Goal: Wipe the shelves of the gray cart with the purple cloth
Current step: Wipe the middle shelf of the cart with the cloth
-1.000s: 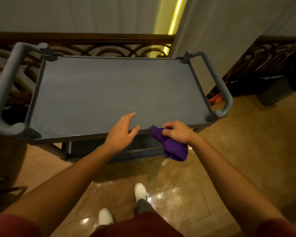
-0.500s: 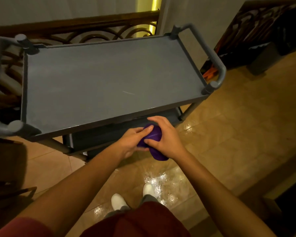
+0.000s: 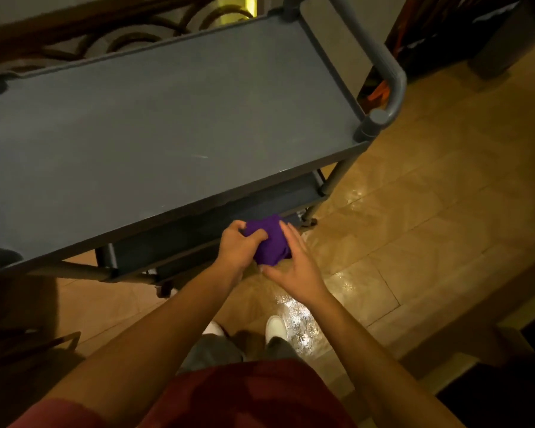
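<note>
The gray cart's top shelf point(image 3: 155, 125) fills the upper left of the head view, bare and flat, with a lower shelf point(image 3: 254, 205) showing under its front edge. The purple cloth point(image 3: 271, 239) is bunched between my hands, in front of the cart and below the top shelf's edge. My left hand point(image 3: 238, 247) is closed on the cloth's left side. My right hand point(image 3: 294, 267) lies against its right side with the fingers stretched out flat.
The cart's gray tube handle point(image 3: 383, 63) curves down at the right end. A wooden railing with metal scrollwork point(image 3: 121, 29) runs behind the cart. Glossy tan floor tiles point(image 3: 430, 196) spread to the right; my white shoes point(image 3: 275, 327) stand below.
The cloth went from my right hand alone to between both hands, and my left hand has taken hold of it. My right hand's fingers have opened out. My view tilted down and right.
</note>
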Demonstrator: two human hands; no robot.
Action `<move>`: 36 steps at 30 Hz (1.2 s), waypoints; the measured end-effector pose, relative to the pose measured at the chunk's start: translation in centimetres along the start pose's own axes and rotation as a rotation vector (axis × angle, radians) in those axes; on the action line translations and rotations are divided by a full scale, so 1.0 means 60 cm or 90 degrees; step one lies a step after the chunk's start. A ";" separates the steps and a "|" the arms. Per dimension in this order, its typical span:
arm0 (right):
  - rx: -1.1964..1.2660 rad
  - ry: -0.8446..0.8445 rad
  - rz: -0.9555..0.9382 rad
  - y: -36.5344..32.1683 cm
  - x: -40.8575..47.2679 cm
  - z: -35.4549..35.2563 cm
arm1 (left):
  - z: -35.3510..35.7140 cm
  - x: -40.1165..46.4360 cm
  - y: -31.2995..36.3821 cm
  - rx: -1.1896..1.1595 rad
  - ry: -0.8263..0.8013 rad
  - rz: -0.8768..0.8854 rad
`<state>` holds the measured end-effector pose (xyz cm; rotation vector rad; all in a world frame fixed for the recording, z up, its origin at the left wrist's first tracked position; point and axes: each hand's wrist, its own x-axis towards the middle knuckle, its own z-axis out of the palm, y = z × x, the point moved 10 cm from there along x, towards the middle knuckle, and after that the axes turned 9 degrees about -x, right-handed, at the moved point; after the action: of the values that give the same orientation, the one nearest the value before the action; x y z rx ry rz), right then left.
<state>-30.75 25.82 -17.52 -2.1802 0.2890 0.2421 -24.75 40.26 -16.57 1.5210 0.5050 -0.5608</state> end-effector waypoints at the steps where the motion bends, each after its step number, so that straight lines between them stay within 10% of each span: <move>1: -0.078 0.005 -0.028 0.007 0.008 0.008 | 0.006 0.016 -0.006 0.062 -0.008 0.022; 7: -0.188 0.043 -0.096 0.096 0.125 0.068 | 0.053 0.164 -0.015 0.328 -0.078 0.219; 15: 0.054 0.182 -0.190 0.156 0.276 0.116 | 0.027 0.383 -0.090 -0.057 -0.057 0.104; 27: 0.191 0.307 -0.295 0.165 0.466 0.130 | 0.012 0.468 -0.026 -0.172 -0.209 0.424; 36: 0.170 0.154 -0.343 0.107 0.500 0.190 | -0.060 0.468 -0.027 -0.045 0.006 0.548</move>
<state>-4.77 27.86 -37.33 -1.9359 -0.1341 -0.3444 -3.82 43.14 -35.47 1.5049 -0.1461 0.1355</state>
